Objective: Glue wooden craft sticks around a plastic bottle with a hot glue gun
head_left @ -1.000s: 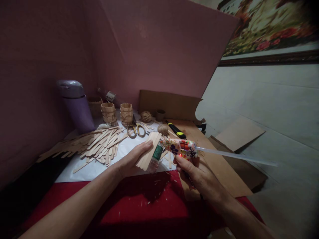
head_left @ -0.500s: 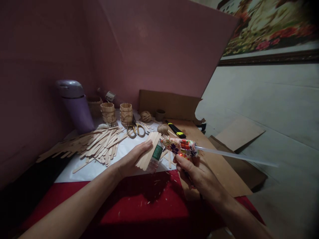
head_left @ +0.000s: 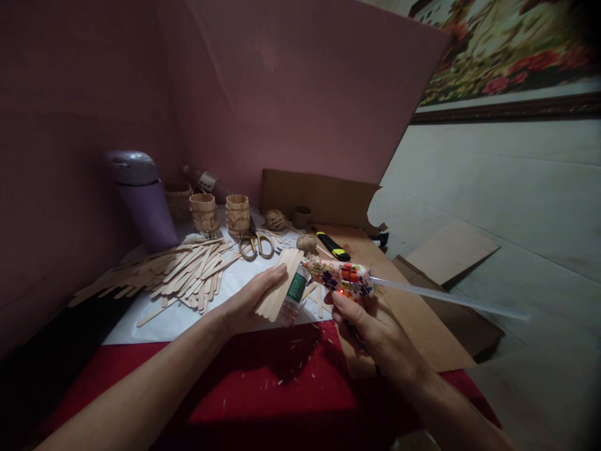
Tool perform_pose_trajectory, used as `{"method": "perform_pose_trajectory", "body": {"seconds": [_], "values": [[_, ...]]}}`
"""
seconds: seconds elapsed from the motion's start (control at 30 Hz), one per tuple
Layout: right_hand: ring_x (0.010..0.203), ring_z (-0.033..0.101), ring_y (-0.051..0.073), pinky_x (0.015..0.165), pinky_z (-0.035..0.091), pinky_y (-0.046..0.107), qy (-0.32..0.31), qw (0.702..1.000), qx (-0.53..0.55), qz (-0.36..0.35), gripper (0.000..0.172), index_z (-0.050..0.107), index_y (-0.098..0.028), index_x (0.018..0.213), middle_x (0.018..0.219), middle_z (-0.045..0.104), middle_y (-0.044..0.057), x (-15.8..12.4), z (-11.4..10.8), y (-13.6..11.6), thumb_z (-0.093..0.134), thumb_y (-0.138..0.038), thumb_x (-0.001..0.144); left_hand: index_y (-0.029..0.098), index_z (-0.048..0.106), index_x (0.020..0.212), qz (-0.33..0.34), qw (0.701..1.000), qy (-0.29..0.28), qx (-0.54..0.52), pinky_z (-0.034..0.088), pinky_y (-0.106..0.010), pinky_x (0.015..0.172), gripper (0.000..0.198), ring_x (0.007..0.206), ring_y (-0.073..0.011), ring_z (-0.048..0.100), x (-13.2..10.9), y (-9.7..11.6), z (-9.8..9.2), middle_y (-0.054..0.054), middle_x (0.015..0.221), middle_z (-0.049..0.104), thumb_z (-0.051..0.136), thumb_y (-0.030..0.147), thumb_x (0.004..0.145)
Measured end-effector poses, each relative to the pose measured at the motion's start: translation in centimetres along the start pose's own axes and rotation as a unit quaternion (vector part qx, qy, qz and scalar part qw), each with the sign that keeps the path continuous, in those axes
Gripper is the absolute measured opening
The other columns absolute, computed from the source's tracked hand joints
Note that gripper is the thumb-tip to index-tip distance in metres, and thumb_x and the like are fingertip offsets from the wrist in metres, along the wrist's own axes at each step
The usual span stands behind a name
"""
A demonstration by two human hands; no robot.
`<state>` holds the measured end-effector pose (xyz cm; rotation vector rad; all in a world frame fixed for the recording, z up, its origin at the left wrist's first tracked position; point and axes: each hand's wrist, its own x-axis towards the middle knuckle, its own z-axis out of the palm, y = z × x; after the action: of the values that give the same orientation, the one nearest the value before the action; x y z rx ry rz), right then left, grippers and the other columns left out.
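My left hand is closed around a clear plastic bottle with a green label. Several wooden craft sticks stand side by side along the bottle's near-left side, with my thumb over them. Gripped in my right hand is a flower-patterned glue gun, its red light lit. The gun's nozzle points left, close against the bottle by the edge of the sticks; whether it touches cannot be seen. A long translucent glue stick juts from the back of the gun.
Loose craft sticks are heaped on white paper to the left. Behind are scissors, two stick-covered cups, twine balls and a purple flask. A yellow-black utility knife lies on cardboard at right.
The glue gun's rear and its glue stick have shifted very slightly right. My left hand and the bottle with its sticks look the same.
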<state>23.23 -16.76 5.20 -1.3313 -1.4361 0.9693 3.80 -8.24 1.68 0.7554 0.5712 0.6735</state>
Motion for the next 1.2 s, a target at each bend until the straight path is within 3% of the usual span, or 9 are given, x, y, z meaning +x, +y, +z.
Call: {"method": "perform_pose_trajectory", "body": {"seconds": [0.6,0.97,1.1,1.2], "values": [[0.057,0.048,0.013,0.050,0.039,0.024,0.002,1.000,0.006,0.019,0.038,0.063,-0.019,0.079,0.066,0.057,0.000,-0.22,0.06,0.24,0.060,-0.056,0.087,0.013,0.069,0.101,-0.007,1.000,0.013,-0.002,0.045,-0.025,0.055,0.050,0.060,-0.0168,0.060,0.12,0.00,-0.13,-0.011,0.080,0.070,0.076,0.054,0.073],[0.061,0.051,0.015,0.058,0.044,0.026,0.005,1.000,-0.019,-0.004,0.036,0.063,-0.020,0.074,0.064,0.057,0.000,-0.19,0.03,-0.26,0.058,-0.053,0.088,0.013,0.069,0.104,-0.007,1.000,0.009,0.011,0.045,-0.026,0.056,0.051,0.063,-0.0176,0.060,0.13,0.01,-0.18,-0.012,0.082,0.069,0.074,0.055,0.074],[0.072,0.057,0.017,0.065,0.047,0.027,-0.009,1.000,-0.012,-0.006,0.036,0.065,-0.019,0.081,0.079,0.064,0.003,-0.34,0.12,-0.40,0.058,-0.053,0.089,0.013,0.069,0.100,-0.014,1.000,0.015,0.001,0.047,-0.027,0.058,0.050,0.063,-0.0176,0.061,0.34,-0.06,-0.45,-0.011,0.082,0.069,0.074,0.055,0.074],[0.067,0.054,0.015,0.062,0.045,0.026,-0.015,1.000,-0.007,0.011,0.038,0.064,-0.018,0.079,0.073,0.062,0.002,-0.42,0.22,-0.36,0.058,-0.054,0.089,0.012,0.069,0.100,-0.020,1.000,0.021,-0.001,0.049,-0.028,0.061,0.047,0.064,-0.0183,0.063,0.41,-0.10,-0.67,-0.012,0.083,0.070,0.072,0.053,0.077]]}}
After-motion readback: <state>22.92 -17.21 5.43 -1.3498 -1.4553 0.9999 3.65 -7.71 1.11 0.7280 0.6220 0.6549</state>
